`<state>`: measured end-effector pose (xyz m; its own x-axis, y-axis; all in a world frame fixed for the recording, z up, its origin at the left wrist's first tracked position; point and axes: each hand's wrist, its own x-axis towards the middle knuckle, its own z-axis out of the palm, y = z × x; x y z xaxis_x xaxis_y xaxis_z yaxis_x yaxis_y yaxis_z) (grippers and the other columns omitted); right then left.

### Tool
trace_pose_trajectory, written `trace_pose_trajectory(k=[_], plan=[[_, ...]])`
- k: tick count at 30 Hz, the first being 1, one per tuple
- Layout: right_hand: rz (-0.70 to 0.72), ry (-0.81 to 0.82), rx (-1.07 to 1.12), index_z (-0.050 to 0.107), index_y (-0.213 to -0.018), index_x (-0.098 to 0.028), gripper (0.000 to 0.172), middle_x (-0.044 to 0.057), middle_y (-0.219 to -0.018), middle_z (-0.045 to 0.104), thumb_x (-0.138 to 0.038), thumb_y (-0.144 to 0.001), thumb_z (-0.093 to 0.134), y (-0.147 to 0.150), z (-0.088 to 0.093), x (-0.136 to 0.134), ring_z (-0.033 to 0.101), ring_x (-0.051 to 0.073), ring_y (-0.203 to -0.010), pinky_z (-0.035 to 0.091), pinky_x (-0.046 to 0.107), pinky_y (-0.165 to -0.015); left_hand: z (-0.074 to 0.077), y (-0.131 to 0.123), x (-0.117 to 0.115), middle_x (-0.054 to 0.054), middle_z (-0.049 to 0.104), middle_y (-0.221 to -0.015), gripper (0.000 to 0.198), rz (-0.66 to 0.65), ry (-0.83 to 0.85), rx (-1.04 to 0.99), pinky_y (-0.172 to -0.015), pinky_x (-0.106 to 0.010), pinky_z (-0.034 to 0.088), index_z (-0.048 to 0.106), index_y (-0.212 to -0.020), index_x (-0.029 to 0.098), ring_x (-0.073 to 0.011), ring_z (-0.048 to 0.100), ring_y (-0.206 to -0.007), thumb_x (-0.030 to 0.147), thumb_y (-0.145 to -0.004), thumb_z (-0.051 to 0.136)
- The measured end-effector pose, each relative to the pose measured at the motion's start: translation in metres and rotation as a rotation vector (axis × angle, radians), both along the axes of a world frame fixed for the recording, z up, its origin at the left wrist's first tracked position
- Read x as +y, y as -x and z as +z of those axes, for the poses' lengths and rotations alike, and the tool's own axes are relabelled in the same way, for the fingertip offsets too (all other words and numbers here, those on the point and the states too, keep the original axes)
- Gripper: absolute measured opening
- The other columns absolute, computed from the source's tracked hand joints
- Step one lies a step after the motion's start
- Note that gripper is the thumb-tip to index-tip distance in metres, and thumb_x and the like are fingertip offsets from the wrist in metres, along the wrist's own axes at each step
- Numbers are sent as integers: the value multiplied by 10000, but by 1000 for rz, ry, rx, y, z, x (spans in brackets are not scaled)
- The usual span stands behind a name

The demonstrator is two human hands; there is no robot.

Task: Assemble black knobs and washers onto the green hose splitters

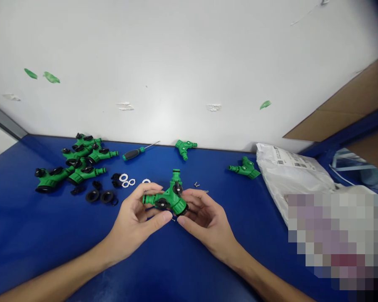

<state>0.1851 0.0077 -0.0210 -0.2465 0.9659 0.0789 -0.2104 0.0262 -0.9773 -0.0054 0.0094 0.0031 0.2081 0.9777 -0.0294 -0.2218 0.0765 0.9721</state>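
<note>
In the head view, a green pipe piece (171, 196) shaped like a Y sat between two bare hands, up above the blue table (164, 272). The left hand (132, 220) came in from eight o'clock. Its fingers bent around behind the piece's nine o'clock arm, and its thumb was in front, near the low edge, so the arm was pinched between them. The right hand (211, 219) came in from four o'clock. Its fingers curled behind the wide end, and its thumb tip sat just under the black ring there, so the wide end was pinched too. The other thin arm stuck up to twelve o'clock, out of the fingers. Two little black knobs sat on the piece.

Around the held piece, a pile of green pieces with black knobs (85, 167) lay at ten o'clock. A screwdriver (132, 154) lay at eleven o'clock. White rings (120, 178) were close by, near ten o'clock, and fat black rings (107, 197) were at nine o'clock. One green piece with no black knobs (185, 145) lay near one o'clock, and one more was at two o'clock. Tiny screws (197, 185) were nearer, also at two o'clock. A big white bag (290, 174) lay at three o'clock.
</note>
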Motion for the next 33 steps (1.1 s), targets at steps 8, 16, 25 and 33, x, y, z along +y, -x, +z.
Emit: trace_pose_trajectory(k=[8, 16, 25, 33], plan=[[47, 14, 82, 657, -1066, -233, 279, 29, -865, 728, -254, -815, 778, -1, 2, 1, 699, 152, -767, 578, 295, -710, -2, 7, 2, -53, 686, -1058, 273, -70, -16, -114, -785, -303, 570, 599, -1145, 227, -184, 672, -892, 401, -936, 610], [32, 154, 165, 688, -1021, -217, 280, 31, -799, 748, -346, -798, 797, -1, 10, 1, 706, 173, -730, 558, 311, -657, -5, 9, 2, -81, 656, -1187, 415, -142, -62, -198, -774, -330, 566, 512, -1274, 260, -189, 665, -905, 380, -907, 663], [48, 183, 248, 682, -1016, -210, 240, 51, -838, 765, -347, -835, 761, 1, 12, 2, 724, 167, -742, 563, 296, -658, 1, 6, 4, -90, 694, -1107, 324, -134, 47, -320, -746, -364, 586, 599, -1195, 231, -219, 695, -872, 436, -945, 578], [34, 55, 112, 663, -1030, -223, 303, 56, -904, 766, -277, -776, 817, 2, 3, -1, 736, 200, -816, 595, 330, -677, 2, 7, 7, -87, 720, -1072, 428, -120, 18, -176, -699, -341, 572, 561, -1223, 231, -188, 692, -751, 408, -862, 708]])
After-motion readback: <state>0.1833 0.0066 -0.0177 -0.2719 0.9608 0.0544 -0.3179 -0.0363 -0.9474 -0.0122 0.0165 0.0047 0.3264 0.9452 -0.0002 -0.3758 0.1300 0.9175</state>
